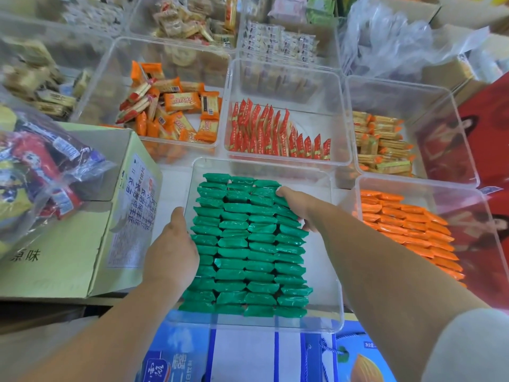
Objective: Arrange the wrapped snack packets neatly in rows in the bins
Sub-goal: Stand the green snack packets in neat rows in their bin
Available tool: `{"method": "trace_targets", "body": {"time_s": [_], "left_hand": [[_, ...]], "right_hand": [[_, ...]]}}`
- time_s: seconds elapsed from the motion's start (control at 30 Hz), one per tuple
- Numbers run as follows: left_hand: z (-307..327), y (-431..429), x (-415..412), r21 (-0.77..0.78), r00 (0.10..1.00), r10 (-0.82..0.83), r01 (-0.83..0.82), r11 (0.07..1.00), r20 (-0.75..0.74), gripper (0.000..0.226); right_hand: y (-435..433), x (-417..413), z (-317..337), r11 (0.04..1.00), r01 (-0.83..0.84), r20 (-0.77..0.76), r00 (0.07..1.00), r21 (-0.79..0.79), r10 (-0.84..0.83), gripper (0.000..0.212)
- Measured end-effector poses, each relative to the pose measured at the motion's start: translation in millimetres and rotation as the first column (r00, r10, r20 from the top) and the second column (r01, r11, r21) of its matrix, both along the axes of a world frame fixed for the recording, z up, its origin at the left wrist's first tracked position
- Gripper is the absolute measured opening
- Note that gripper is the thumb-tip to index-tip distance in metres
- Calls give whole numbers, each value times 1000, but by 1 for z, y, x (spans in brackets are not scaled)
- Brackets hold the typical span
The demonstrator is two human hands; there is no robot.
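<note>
Our two bare forearms reach forward and angle toward each other. Our left hand (pixel 172 244) shows its back, thumb straight and pointing ahead, its fingers dropping out of sight against the left side of the green packets (pixel 242 244). Our right hand (pixel 297 208) sits farther forward, thumb laid over the packets' right column, fingers curled round its outer edge.
</note>
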State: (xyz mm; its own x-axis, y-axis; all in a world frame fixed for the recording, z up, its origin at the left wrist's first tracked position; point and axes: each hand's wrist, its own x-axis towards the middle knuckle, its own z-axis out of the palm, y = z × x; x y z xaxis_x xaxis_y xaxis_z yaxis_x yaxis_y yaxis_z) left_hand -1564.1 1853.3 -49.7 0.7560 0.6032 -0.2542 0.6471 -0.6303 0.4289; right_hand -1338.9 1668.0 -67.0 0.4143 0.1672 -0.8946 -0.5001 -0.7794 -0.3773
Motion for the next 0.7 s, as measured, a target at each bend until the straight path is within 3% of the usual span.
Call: {"method": "trace_targets", "body": {"time_s": [0.23,0.37,0.5,0.6,0.7], "left_hand": [[-3,1,-1,-5,1000,-5,5,1000,10,56],[-4,0,0,-12,1000,0,0,1000,14,57],[-4,1,-1,-22,1000,14,-13,1000,21,58],[-4,1,-2,-22,1000,5,-4,1000,20,59],[-6,2,-2,-15,1000,-2,2,1000,12,60]], "right_hand": [[3,4,-2,1000,14,-8,1000,-12,-14,49],[4,-4,-7,989,138,18,990,51,-139,41],[5,-22,-14,972,181,236,948,149,-213,38],[6,-23,-12,991,88,404,907,98,-120,36],[12,-9,-4,995,76,419,903,64,-96,42]]}}
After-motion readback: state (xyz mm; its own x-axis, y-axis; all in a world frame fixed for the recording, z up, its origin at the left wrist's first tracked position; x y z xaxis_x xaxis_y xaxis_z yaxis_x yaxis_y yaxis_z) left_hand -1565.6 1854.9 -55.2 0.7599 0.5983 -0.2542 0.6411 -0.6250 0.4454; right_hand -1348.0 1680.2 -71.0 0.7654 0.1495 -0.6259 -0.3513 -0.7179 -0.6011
